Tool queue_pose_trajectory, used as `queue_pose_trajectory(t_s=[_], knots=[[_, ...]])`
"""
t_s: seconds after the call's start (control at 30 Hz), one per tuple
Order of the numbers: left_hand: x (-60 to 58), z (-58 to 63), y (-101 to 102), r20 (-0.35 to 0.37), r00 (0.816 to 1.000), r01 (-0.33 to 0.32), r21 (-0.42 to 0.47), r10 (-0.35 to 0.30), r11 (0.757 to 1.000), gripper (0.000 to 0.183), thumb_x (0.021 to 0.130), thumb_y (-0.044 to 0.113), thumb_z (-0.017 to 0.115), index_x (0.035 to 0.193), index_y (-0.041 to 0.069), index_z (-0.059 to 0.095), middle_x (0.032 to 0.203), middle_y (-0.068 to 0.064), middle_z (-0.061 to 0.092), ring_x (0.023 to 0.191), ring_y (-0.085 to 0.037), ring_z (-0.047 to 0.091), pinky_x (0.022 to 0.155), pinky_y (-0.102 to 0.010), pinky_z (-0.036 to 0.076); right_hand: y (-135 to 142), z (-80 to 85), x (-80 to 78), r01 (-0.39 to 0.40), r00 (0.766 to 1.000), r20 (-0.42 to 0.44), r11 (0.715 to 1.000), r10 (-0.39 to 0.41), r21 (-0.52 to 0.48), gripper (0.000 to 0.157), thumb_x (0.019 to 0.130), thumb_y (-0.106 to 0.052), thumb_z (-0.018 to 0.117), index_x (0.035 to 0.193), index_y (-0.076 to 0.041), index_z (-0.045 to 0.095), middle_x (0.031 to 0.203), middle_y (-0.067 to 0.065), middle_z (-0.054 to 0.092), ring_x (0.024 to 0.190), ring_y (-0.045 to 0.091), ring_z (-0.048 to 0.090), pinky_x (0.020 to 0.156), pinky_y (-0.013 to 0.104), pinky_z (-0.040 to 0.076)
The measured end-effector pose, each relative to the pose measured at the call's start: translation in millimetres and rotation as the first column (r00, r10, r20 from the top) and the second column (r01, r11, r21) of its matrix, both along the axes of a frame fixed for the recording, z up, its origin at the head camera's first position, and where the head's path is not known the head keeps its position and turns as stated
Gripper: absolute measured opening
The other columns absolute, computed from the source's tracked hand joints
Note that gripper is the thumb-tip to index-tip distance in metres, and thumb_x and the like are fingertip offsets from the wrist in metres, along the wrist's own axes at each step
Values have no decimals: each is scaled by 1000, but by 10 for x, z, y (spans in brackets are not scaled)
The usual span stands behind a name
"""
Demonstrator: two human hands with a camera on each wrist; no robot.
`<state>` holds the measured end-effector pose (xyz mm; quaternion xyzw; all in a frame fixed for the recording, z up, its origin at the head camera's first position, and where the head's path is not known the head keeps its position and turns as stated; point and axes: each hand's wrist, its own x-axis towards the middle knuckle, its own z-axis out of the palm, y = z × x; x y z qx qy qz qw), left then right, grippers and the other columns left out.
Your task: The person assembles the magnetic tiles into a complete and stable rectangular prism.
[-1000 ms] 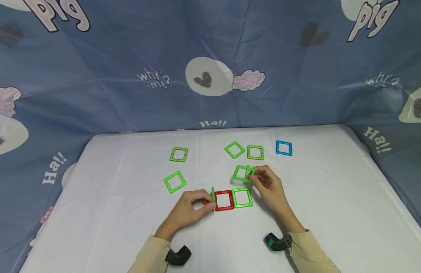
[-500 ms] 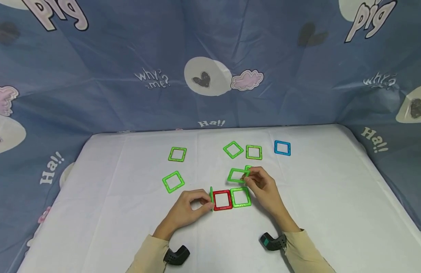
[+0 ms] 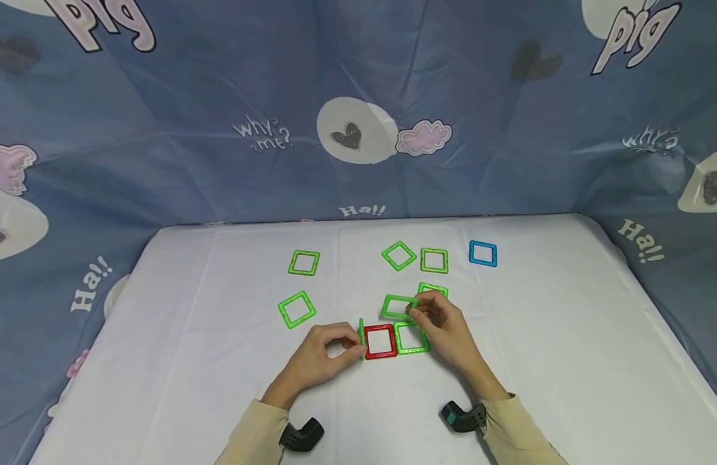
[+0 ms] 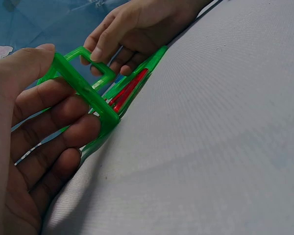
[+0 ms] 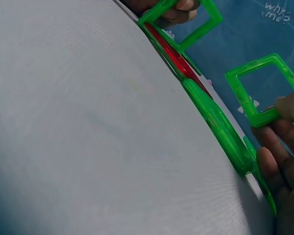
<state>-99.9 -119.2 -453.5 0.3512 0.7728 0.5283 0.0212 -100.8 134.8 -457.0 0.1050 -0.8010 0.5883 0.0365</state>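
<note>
Near the table's middle a red square magnetic tile (image 3: 382, 355) lies flat, its right side against a flat green magnetic tile (image 3: 413, 351). My left hand (image 3: 320, 355) pinches another green tile (image 4: 85, 90), which stands upright along the red tile's left edge. Between thumb and fingers, my right hand (image 3: 448, 329) grips a green tile (image 5: 242, 95) by its right side. In the head view that held tile sits just behind the flat green one, tilted and raised off the cloth. The right hand partly hides one more green tile (image 3: 433, 285) lying behind it.
Two loose green tiles, a nearer one (image 3: 302, 320) and a farther one (image 3: 292, 263), lie on the left. Farther back are a turned green tile (image 3: 390, 261), a straight green tile (image 3: 435, 270) and a blue tile (image 3: 483, 264). A blue printed cloth (image 3: 219, 174) rises behind the table.
My right hand has brought its green tile left and nearer to the flat row, uncovering more of the green tile behind. The left hand keeps its upright tile in place.
</note>
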Motion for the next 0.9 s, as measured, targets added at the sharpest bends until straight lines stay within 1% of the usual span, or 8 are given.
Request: queue_pose_trajectory(t_s=[0.3, 0.57, 0.8, 0.9], knots=[[12, -23, -16, -18, 1000, -11, 3, 11, 1000, 5, 85, 7, 68, 84, 11, 68, 75, -1, 66, 72, -6, 58, 66, -28, 51, -33, -8, 11, -14, 999, -30, 1000, 14, 16, 15, 90, -4, 62, 105, -2, 59, 97, 8, 66, 88, 12, 61, 80, 23, 49], [8, 3, 3, -30, 1000, 3, 9, -3, 1000, 4, 85, 5, 68, 84, 9, 69, 74, -2, 66, 71, -6, 57, 65, -31, 51, -49, 4, 33, -22, 1000, -21, 1000, 22, 20, 15, 90, -4, 62, 104, -1, 60, 97, 11, 66, 90, 15, 62, 81, 25, 50], [9, 20, 5, -1, 1000, 2, 0, -2, 1000, 5, 84, 2, 68, 85, 7, 69, 77, -3, 66, 73, -5, 57, 66, -32, 51, -98, 4, 43, -16, 995, -93, 999, 19, 37, 15, 89, -2, 63, 103, 0, 60, 96, 10, 66, 88, 20, 64, 79, 26, 52], [10, 25, 13, -4, 1000, 0, 0, 0, 1000, 5, 83, 2, 69, 85, 7, 69, 78, -3, 66, 73, -6, 57, 66, -31, 51, -113, 12, 45, -7, 995, -102, 999, 12, 50, 15, 89, -2, 63, 104, 0, 60, 96, 10, 67, 88, 21, 64, 79, 26, 52]])
